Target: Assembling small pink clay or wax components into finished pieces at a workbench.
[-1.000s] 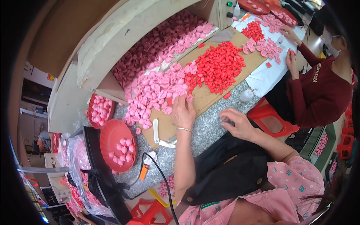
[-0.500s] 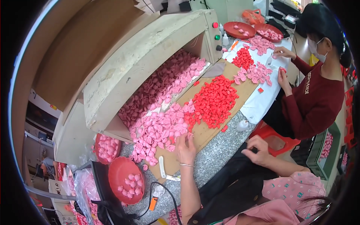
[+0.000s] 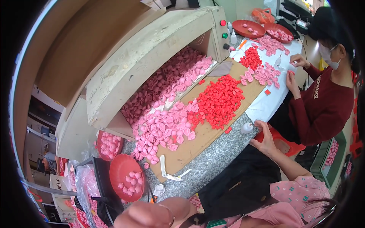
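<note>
My right hand is beside a small white squeeze bottle on the grey speckled tabletop, thumb and fingers apart, nothing seen between them. Low in the picture, close to me, my left hand is a blur, its fingers not readable. On a brown cardboard sheet lie a heap of pink cupped pieces and a heap of small red pieces. An open folding knife with a pale handle rests at the cardboard's near left edge. A second, slim blade-like item lies beside it.
A large cream machine housing stands behind, pink pieces filling its opening. Red bowls hold pink balls, the nearest bowl at left. To the right a masked co-worker in dark red handles small pieces over white sheeting.
My left hand has left the pink heap and come down toward me. My right hand has moved up to the bottle, its fingers opening wider.
</note>
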Action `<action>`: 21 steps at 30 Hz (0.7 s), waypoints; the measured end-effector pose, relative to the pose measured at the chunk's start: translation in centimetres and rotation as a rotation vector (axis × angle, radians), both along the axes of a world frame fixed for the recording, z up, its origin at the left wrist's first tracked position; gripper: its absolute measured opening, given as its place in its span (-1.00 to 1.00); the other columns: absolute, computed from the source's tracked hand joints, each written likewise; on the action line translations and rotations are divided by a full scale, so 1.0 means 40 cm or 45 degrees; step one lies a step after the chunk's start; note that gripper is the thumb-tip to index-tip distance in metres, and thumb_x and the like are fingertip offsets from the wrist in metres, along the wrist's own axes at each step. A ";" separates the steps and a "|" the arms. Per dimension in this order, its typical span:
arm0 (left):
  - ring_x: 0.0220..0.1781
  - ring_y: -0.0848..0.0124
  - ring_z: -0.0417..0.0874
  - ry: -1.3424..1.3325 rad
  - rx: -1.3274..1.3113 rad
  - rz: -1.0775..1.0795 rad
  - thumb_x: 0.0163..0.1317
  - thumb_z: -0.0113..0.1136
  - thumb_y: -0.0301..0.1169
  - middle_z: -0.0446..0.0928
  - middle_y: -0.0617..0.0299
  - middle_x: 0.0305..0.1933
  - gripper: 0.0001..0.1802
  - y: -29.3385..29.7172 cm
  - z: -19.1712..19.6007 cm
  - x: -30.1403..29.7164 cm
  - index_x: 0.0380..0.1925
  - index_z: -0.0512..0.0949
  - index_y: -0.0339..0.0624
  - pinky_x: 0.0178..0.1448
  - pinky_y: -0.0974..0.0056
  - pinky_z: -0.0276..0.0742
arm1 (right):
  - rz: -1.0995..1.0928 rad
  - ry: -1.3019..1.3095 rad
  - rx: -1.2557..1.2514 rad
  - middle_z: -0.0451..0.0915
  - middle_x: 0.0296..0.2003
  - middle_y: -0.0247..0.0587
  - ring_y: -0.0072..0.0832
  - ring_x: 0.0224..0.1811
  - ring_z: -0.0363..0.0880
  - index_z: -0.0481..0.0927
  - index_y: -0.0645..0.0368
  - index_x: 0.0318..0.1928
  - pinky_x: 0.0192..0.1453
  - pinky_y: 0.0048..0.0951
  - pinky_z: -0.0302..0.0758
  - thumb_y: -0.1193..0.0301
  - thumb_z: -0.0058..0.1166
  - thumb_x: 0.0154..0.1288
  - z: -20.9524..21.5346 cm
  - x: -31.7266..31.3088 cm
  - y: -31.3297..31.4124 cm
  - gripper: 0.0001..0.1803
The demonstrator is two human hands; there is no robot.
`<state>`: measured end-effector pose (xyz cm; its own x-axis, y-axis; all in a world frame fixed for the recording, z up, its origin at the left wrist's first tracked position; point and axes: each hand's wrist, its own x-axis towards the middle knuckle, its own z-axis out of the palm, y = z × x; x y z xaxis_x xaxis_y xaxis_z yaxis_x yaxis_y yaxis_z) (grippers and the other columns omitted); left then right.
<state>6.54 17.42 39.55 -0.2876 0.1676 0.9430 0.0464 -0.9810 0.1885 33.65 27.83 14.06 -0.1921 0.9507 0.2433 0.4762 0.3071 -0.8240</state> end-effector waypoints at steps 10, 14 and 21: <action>-0.54 0.55 0.24 0.125 0.011 0.212 0.28 0.00 -0.22 0.27 0.43 -0.50 -0.80 -0.024 0.032 0.009 -0.49 0.45 0.00 -0.41 0.40 0.15 | 0.094 -0.090 0.040 0.32 0.08 -0.04 -0.22 0.19 0.33 0.21 0.24 0.21 0.27 -0.31 0.27 0.55 0.35 -0.19 -0.039 -0.037 0.009 -0.12; -0.61 0.57 0.22 0.024 0.157 0.239 0.32 -0.06 -0.25 0.25 0.42 -0.59 -0.69 -0.017 0.015 -0.003 -0.59 0.33 -0.09 -0.46 0.43 0.15 | 0.119 -0.115 0.031 0.30 0.11 -0.04 -0.20 0.21 0.31 0.21 0.23 0.22 0.32 -0.31 0.23 0.55 0.31 -0.16 -0.068 -0.042 -0.003 -0.15; -0.52 0.58 0.29 0.085 0.134 0.506 0.37 -0.10 -0.28 0.31 0.42 -0.47 -0.79 -0.032 0.039 -0.034 -0.42 0.45 -0.04 -0.39 0.46 0.20 | 0.058 -0.135 0.017 0.35 0.07 -0.07 -0.21 0.19 0.34 0.27 0.23 0.18 0.31 -0.32 0.24 0.51 0.37 -0.18 -0.037 -0.070 -0.008 -0.18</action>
